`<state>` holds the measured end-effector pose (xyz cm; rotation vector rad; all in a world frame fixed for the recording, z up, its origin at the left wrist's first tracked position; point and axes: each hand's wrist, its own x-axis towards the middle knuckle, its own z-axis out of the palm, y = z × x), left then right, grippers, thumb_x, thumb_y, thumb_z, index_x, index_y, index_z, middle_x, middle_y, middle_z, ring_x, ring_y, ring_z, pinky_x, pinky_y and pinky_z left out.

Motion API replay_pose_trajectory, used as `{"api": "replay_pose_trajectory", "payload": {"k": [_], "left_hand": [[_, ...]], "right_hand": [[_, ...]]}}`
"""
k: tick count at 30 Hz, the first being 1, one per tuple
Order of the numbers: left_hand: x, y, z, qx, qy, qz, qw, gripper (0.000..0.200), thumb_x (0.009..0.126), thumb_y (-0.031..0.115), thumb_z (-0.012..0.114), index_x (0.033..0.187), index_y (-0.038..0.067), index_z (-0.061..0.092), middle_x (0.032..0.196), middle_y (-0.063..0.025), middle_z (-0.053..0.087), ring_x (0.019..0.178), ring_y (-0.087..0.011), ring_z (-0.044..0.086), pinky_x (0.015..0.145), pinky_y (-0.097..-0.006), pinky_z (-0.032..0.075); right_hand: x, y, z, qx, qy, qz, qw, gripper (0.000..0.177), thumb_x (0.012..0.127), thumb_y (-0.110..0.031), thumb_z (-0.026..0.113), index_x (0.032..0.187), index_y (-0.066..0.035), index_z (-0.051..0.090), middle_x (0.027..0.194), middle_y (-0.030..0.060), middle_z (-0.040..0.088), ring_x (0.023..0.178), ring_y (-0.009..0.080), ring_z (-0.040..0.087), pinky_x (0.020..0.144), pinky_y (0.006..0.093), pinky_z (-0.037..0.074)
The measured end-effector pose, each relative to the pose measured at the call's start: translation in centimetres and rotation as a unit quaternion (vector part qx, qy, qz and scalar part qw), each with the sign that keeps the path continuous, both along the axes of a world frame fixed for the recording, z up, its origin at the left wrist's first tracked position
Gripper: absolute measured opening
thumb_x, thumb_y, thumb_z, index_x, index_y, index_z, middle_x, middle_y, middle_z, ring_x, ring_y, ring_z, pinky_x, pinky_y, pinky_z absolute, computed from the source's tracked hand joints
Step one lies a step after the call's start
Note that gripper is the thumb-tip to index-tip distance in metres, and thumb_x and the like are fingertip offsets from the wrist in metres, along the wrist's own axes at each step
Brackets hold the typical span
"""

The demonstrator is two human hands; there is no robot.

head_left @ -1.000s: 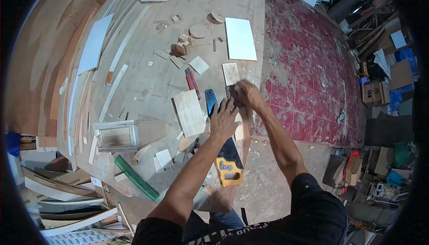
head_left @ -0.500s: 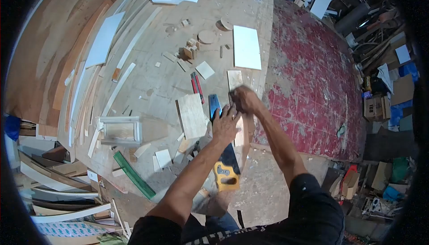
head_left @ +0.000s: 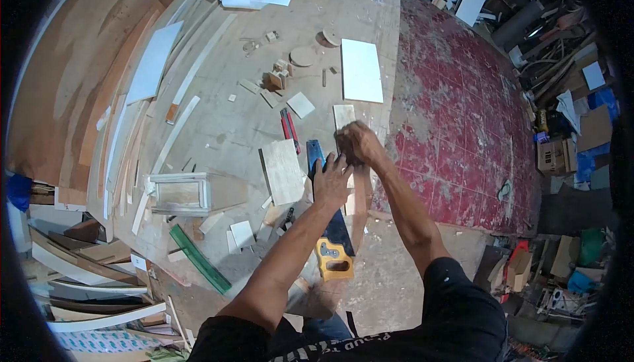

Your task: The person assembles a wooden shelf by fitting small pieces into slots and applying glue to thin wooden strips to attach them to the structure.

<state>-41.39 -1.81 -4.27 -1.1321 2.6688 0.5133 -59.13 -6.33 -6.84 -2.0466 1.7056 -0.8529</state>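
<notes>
My left hand [head_left: 331,182] lies flat with its fingers spread across a hand saw and the edge of a narrow light wooden board [head_left: 343,115]. The saw's blue blade tip [head_left: 314,153] shows beyond my fingers, and its yellow handle [head_left: 335,259] points toward my body. Over the same board, my right hand [head_left: 360,144] is closed, thumb side against the wood; whatever sits inside the fingers is hidden. Left of the saw lies a wider pale wooden board [head_left: 282,172]. A red utility knife [head_left: 289,129] rests just above that board.
A white panel [head_left: 362,71] lies beyond my hands. Wooden discs and small blocks are scattered further back. To the left are a clear-wrapped framed box [head_left: 179,194], a green strip [head_left: 198,259] and long wood strips. Red tiled surface [head_left: 456,131] borders the right side.
The view has shifted slightly. My right hand stays closed over the narrow board with only a small movement, and my left hand keeps its place on the saw and board.
</notes>
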Motion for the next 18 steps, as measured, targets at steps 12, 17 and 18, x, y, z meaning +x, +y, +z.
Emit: {"api": "replay_pose_trajectory", "payload": {"k": [12,17,18], "left_hand": [[0.5,0.0,-1.2,0.023,0.011,-0.011,1.000,0.061,0.091,0.051,0.062,0.141,0.017,0.054,0.162,-0.0079,0.029,0.152,-0.0293,0.017,0.121,-0.0569,0.013],[0.4,-0.3,-1.6,0.032,0.013,-0.009,0.999,0.059,0.092,0.052,0.060,0.142,0.020,0.054,0.164,-0.0077,0.024,0.153,-0.0287,0.012,0.121,-0.0586,0.010],[0.5,-0.3,-1.4,0.045,0.020,-0.002,0.999,0.059,0.092,0.052,0.060,0.143,0.021,0.053,0.165,-0.0078,0.023,0.154,-0.0283,0.010,0.121,-0.0593,0.010]], "right_hand": [[0.9,1.9,3.0,-0.073,-0.003,-0.104,0.992,0.017,0.085,-0.004,0.062,0.101,-0.001,0.056,0.099,0.0217,0.058,0.095,0.0446,0.060,0.081,0.0485,0.052],[1.1,3.2,-0.3,0.067,0.016,-0.108,0.992,0.014,0.089,-0.009,0.062,0.099,-0.001,0.055,0.099,0.0231,0.058,0.092,0.0469,0.061,0.079,0.0515,0.052],[1.4,3.0,-0.6,0.070,0.017,-0.102,0.992,0.015,0.089,-0.010,0.062,0.099,-0.002,0.055,0.099,0.0233,0.058,0.094,0.0465,0.061,0.079,0.0509,0.052]]}}
